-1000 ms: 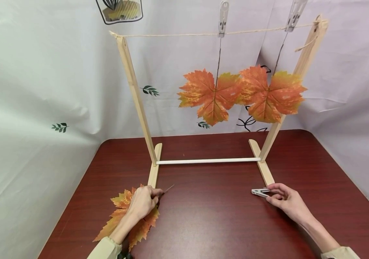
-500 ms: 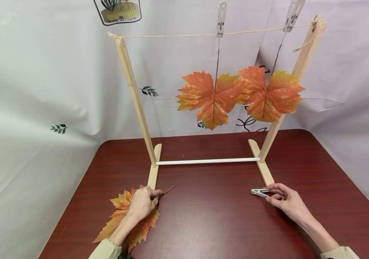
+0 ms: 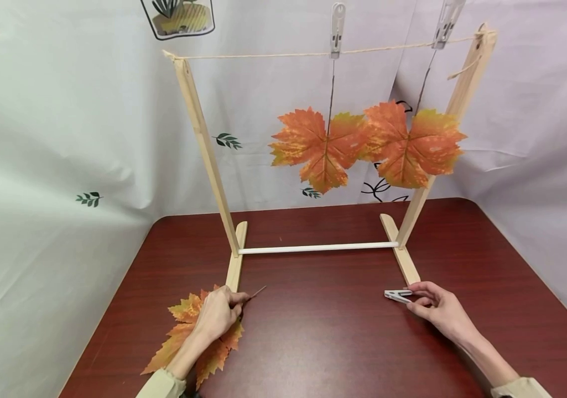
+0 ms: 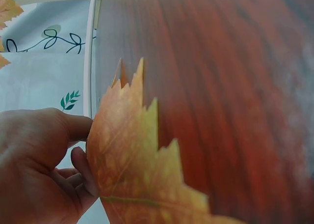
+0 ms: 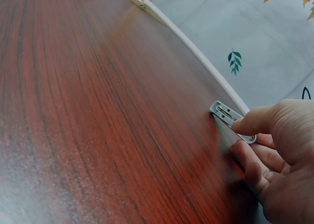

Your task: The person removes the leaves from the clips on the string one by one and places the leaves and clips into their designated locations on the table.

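Note:
At the front left of the table, my left hand (image 3: 217, 316) pinches the thin stem (image 3: 258, 291) of an orange and yellow artificial leaf (image 3: 216, 354). The leaf spreads out beneath that hand and wrist; in the left wrist view its jagged edge (image 4: 132, 150) stands up beside the fingers. Over on the right, my right hand (image 3: 440, 309) holds a grey clothespin (image 3: 396, 295) between thumb and fingers, its tip pointing left. The right wrist view shows the same clothespin (image 5: 230, 118) close over the dark red tabletop.
A wooden frame with a left post (image 3: 208, 155) and right post (image 3: 462, 99) carries a string (image 3: 258, 56). Two similar leaves, one central (image 3: 320, 149) and one right (image 3: 410, 146), hang from clothespins on it. A white rod (image 3: 318, 248) joins the wooden feet.
Both hands keep their grips and hardly move. The central hanging leaf sways slightly, and the whole head view shifts a little to the left.

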`<state>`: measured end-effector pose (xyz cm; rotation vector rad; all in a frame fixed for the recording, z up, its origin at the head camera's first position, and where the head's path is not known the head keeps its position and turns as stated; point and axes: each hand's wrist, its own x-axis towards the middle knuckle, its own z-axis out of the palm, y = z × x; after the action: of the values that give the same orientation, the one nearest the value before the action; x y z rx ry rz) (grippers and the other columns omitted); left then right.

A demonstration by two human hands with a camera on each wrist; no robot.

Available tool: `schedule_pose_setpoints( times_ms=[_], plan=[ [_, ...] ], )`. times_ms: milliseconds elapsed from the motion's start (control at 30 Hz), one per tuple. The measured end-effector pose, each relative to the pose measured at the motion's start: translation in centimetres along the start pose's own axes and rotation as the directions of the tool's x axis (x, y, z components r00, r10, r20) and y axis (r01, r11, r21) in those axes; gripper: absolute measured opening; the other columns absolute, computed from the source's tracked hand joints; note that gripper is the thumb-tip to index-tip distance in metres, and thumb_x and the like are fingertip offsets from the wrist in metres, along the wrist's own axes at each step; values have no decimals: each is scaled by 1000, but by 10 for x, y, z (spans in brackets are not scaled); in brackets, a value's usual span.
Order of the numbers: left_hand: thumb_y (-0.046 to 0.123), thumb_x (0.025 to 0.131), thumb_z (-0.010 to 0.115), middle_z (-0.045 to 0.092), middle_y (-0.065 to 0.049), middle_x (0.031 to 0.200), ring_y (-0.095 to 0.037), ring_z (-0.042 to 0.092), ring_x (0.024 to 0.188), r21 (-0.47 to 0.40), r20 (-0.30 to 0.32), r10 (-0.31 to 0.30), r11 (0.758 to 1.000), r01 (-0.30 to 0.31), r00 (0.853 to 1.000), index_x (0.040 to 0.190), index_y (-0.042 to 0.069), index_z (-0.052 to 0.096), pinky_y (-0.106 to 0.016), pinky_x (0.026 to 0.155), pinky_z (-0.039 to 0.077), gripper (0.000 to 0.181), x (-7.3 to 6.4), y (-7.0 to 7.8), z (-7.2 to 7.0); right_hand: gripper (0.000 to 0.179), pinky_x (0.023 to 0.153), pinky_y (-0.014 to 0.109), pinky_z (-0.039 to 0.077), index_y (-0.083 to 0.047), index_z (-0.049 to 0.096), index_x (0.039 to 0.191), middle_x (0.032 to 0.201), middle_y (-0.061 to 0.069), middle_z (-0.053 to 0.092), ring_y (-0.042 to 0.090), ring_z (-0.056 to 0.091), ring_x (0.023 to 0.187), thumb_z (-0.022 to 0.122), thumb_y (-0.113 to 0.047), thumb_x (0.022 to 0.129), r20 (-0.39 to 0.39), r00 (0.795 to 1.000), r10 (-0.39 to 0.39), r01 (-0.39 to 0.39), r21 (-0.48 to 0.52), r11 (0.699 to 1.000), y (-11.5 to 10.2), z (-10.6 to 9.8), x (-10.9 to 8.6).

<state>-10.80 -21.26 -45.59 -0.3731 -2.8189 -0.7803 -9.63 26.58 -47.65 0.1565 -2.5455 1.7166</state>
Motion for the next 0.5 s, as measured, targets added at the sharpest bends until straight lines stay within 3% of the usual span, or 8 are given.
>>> schedule_pose_setpoints(
  times_ms=[500],
  plan=[
    [-3, 78, 76, 59, 4, 76, -10, 50, 61, 32, -2, 0, 1000, 0, 1000, 92, 15, 82, -26, 47, 39, 23, 0, -1, 0, 36, 60, 17, 45, 10, 60, 115, 83, 15, 69, 6, 63, 68, 75, 8, 82, 5, 1000, -3, 3, -5, 1000, 0, 1, -1]
  ],
)
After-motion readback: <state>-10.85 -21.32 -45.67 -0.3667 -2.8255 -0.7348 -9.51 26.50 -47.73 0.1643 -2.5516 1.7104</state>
